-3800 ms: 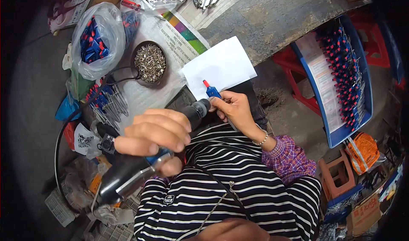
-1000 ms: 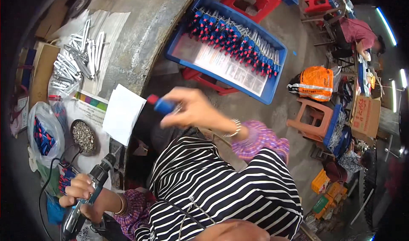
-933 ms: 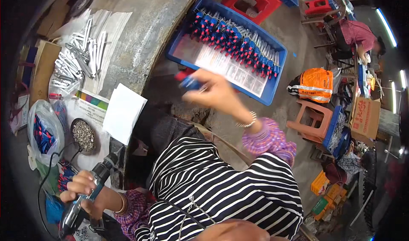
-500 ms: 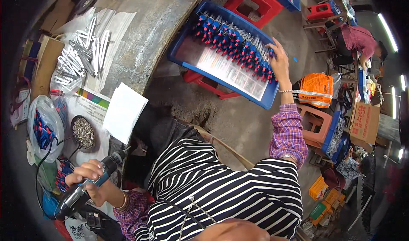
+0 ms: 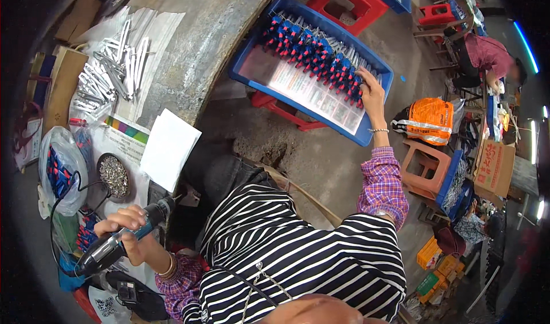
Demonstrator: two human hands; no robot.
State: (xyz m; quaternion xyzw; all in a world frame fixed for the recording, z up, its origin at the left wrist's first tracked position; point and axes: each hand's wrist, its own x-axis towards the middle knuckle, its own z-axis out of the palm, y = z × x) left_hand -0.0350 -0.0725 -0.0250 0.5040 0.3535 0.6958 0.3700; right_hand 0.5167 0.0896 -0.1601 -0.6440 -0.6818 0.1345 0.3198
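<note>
My left hand (image 5: 130,235) is wrapped round a blue and dark electric screwdriver (image 5: 117,241), whose bit end points up and to the right beside the bench edge. My right hand (image 5: 372,99) reaches into a blue tray (image 5: 366,136), its fingers bent onto a blue-and-red-handled tool at the right end of a dense row. These tools (image 5: 321,57) have silver metal parts pointing to the far side. My fingers partly hide the handle they touch. A printed sheet (image 5: 309,92) lies in the tray bottom.
On the bench, silver metal pieces (image 5: 123,66) lie heaped. Nearer are a bowl of small screws (image 5: 113,175), a bag of blue-and-red parts (image 5: 62,169) and folded white paper (image 5: 170,149). Red stools (image 5: 349,6), an orange sack (image 5: 427,120) and another person (image 5: 487,55) are beyond.
My right hand has shifted slightly left and down along the row's end, its fingers more bent. The screwdriver stays in my left hand. The whole view has shifted a little.
</note>
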